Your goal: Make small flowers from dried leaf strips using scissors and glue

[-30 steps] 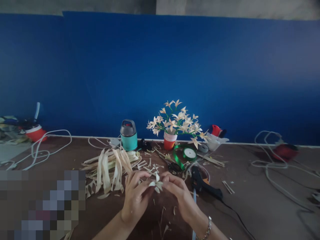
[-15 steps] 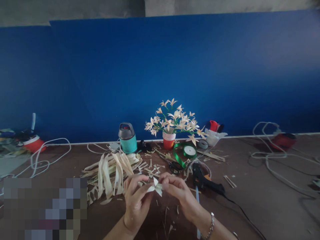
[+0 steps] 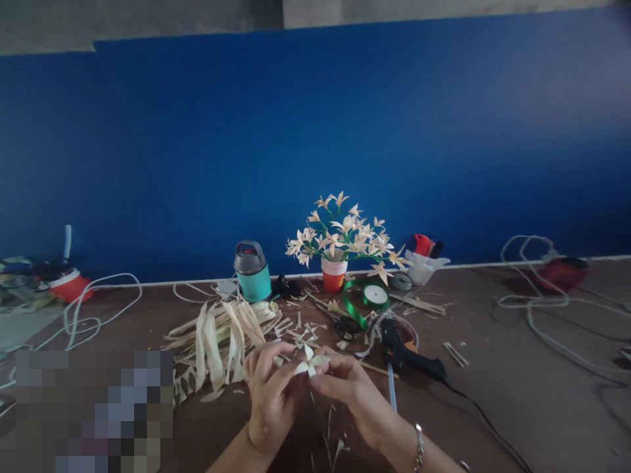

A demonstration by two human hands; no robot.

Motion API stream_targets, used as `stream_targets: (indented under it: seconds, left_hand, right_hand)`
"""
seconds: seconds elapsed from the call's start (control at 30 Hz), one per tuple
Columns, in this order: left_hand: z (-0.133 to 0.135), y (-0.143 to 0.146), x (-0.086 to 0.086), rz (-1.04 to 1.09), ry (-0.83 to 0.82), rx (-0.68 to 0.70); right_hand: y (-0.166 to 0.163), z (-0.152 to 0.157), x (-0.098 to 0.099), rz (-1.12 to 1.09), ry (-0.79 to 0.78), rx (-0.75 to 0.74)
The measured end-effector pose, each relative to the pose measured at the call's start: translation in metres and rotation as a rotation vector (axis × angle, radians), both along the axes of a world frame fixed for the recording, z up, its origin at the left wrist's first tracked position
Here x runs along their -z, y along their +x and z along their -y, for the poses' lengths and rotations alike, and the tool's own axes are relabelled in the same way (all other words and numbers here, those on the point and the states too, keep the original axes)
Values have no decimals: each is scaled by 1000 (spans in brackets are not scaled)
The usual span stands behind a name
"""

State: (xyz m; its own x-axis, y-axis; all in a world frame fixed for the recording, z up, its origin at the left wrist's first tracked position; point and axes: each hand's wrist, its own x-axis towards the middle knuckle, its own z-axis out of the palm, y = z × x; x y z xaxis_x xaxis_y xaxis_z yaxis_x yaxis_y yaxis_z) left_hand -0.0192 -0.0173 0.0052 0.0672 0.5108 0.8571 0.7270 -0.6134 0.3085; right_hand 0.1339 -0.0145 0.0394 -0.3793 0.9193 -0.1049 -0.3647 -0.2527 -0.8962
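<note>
Between my two hands, just above the brown table, is a small pale husk flower [image 3: 309,362] with pointed petals spread open. My left hand [image 3: 273,387] pinches it from the left and below; the fingertips are partly hidden behind the petals. On the other side, the thumb and fingers of my right hand [image 3: 352,391] are closed at the flower's right petal. Behind my left hand lies a heap of dried corn husks [image 3: 221,335]. A black glue gun [image 3: 411,355] rests on the table to the right of my right hand.
Farther back, a red paper cup [image 3: 334,276] holds several finished husk flowers [image 3: 348,226]. Near it are a green ribbon spool [image 3: 375,295], black scissors [image 3: 346,326] and a turquoise container [image 3: 253,279]. Husk scraps [image 3: 310,328] litter the middle. White cables [image 3: 547,302] loop at right.
The flower has turned and risen slightly between my fingers. My right thumb has shifted to below the right petal. The view has tilted a little.
</note>
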Motion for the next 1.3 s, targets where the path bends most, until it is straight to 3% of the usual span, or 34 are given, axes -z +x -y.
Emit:
stream_targets:
  seconds: [0.53,0.67,0.87,1.3]
  left_hand:
    - [-2,2,6,130,-99,31]
    - [-4,0,5,167,-106,62]
    - [-7,-1,4,146,-134,99]
    - [-9,5,4,223,-211,132]
  right_hand:
    - [-1,-3,3,103,196,37]
    - [2,-4,2,127,177,28]
    - [9,-6,3,147,142,136]
    - [5,-7,4,36,10,132]
